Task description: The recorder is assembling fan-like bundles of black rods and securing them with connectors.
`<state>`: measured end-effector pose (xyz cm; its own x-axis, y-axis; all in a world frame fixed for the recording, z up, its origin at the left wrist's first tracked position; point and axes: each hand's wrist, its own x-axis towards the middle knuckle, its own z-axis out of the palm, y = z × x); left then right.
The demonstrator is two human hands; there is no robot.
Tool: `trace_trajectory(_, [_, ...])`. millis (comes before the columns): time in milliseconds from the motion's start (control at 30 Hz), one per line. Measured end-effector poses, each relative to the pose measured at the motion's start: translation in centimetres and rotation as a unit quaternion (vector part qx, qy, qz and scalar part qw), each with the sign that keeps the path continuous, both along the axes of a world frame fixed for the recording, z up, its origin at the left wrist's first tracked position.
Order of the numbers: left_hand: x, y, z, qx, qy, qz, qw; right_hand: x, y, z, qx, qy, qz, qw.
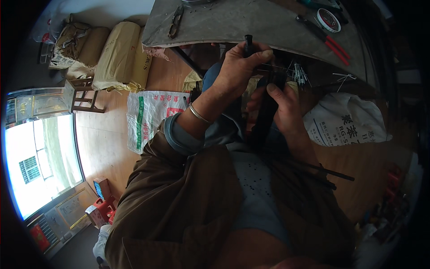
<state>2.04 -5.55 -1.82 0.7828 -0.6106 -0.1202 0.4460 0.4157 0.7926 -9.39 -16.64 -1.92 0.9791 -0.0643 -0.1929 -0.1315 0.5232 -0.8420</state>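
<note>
My left hand (pixel 242 65), with a metal bracelet at its wrist, is closed around a tool with a black handle (pixel 248 41) whose end stands up above the fist. Thin wire-like lines run from its fingertips toward my right hand. My right hand (pixel 284 101) grips a long black object (pixel 264 119) between thumb and fingers, just below the table edge. Its exact kind is lost in the dark. Two black rods (pixel 329 172) stick out to the lower right, past my right forearm. Beside my right hand hangs a bundle of thin pale wires (pixel 301 75).
On the grey table (pixel 251 20) lie red-handled pliers (pixel 324 40), a round tin of small bits (pixel 329 20) and a dark metal hand tool (pixel 176 21). White sacks (pixel 347 119) rest on the floor at right and left. Large wrapped rolls (pixel 118 56) and a wooden stool (pixel 83 94) stand far left.
</note>
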Motion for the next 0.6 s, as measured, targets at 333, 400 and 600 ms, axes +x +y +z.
trace_trajectory(333, [-0.3, 0.3, 0.5, 0.022, -0.009, 0.011, 1.0, 0.0, 0.0, -0.4, -0.001, -0.004, -0.018, 1.0])
trace_trajectory(400, [-0.1, 0.3, 0.9, 0.03, -0.016, 0.01, 0.999, -0.1, 0.3, -0.4, -0.041, -0.017, -0.022, 0.999])
trace_trajectory(600, [0.3, 0.5, 0.6, 0.039, -0.045, 0.012, 0.998, 0.0, 1.1, 0.6, -0.087, 0.009, -0.045, 0.995])
